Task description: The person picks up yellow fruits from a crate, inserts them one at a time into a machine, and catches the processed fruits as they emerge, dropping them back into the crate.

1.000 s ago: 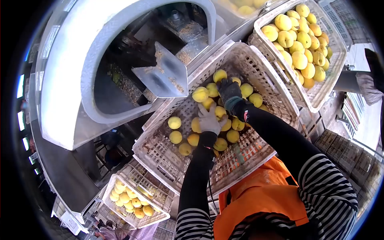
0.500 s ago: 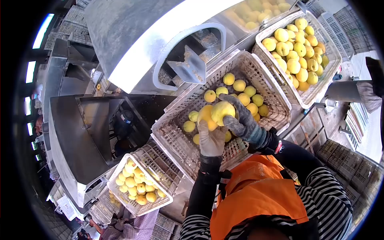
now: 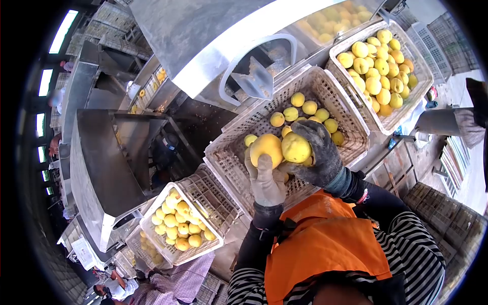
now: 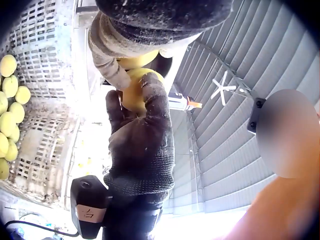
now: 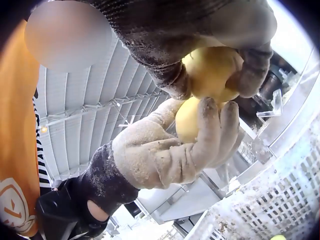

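Observation:
Both gloved hands are raised over a crate (image 3: pixel 351 114) of yellow peaches. My left hand (image 3: pixel 268 187), in a pale glove, holds a deep yellow peach (image 3: pixel 266 147), its thumb across the near side. The dark-gloved right hand (image 3: pixel 321 157) grips a lighter, greenish-yellow peach (image 3: pixel 296 150) between thumb and fingers. The two peaches sit side by side in the head view. From the right wrist, the pale left glove (image 5: pixel 165 152) cups its peach (image 5: pixel 187 120) from below, close to the right hand's peach (image 5: pixel 210 72). Several loose peaches (image 3: pixel 309 107) lie in the crate beneath.
A fuller crate of peaches (image 3: pixel 339 52) stands at the upper right, and another (image 3: pixel 216 243) at lower left. A metal machine with a curved opening (image 3: pixel 223 84) borders the crate's far side. Beyond the left side stands a metal chute (image 3: pixel 91 168). Two people (image 3: pixel 119 288) show at bottom left.
Both hands have come up out of the crate, each now with a peach, and been brought together nearer the body. In the last half second they have hardly moved; the head view has shifted left.

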Action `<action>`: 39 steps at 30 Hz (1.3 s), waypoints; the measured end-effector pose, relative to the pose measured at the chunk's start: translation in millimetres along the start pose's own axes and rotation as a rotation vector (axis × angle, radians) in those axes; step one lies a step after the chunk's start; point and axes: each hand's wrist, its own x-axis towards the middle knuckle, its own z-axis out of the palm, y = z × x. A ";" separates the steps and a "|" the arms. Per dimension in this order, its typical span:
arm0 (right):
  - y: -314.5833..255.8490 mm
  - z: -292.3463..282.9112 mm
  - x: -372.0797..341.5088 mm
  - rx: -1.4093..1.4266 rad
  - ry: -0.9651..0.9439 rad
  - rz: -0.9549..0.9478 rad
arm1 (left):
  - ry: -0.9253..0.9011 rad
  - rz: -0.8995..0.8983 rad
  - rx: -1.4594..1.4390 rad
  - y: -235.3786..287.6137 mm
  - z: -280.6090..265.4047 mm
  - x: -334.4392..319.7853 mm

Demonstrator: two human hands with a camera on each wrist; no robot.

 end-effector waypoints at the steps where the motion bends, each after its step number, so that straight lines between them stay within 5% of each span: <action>1: 0.6 -2.2 -0.2 -0.002 0.003 0.002 | -0.007 0.035 -0.048 -0.5 -0.7 0.5; 7: -20.3 -13.0 21.7 -0.032 -0.106 0.037 | -0.041 0.051 -0.163 3.7 3.2 9.3; 10: -10.8 -5.5 18.9 0.143 -0.082 -0.038 | -0.023 0.021 -0.091 9.4 7.3 14.4; 12: -0.8 -8.2 14.8 0.457 -0.280 0.216 | -0.084 0.040 -0.135 10.4 5.7 19.6; 14: 1.5 -4.5 21.8 0.547 -0.278 0.169 | -0.144 0.058 -0.179 9.0 -0.7 25.1; 16: -4.7 -5.8 31.2 0.231 -0.192 -0.056 | -0.219 0.008 -0.232 3.5 -11.3 33.5; 20: -4.8 3.3 32.9 0.274 -0.282 0.097 | -0.210 -0.160 -0.483 -6.0 -27.9 50.0; 22: -7.0 17.6 43.0 0.189 -0.137 0.096 | -0.137 -0.187 -0.670 -19.7 -47.8 66.4; 23: -4.6 22.8 55.5 0.135 -0.074 0.061 | -0.026 -0.147 -0.492 8.5 -23.4 55.3; 26: 42.7 79.5 77.0 -0.181 0.182 0.006 | -0.076 -0.146 -0.582 8.3 -38.3 62.5; 28: 81.9 106.1 100.5 -0.217 0.026 0.133 | 0.017 -0.185 -0.603 13.5 -36.7 61.8; 32: 96.9 131.1 140.2 -0.471 0.076 0.096 | -0.055 -0.293 -0.742 13.6 -40.0 71.6; 34: 66.2 98.6 145.8 -0.884 -0.039 -0.098 | -0.118 -0.304 -0.726 9.1 -44.0 77.4; 36: 36.4 67.8 129.1 -0.672 -0.168 -0.073 | -0.184 -0.272 -0.766 -0.3 -53.1 84.8; 38: 37.5 67.3 81.1 0.262 -0.094 -0.092 | -0.323 -0.114 -0.173 -22.0 -73.8 93.7; 39: 25.8 67.9 64.3 0.060 -0.074 -0.145 | -0.381 -0.039 0.127 -24.4 -74.3 92.9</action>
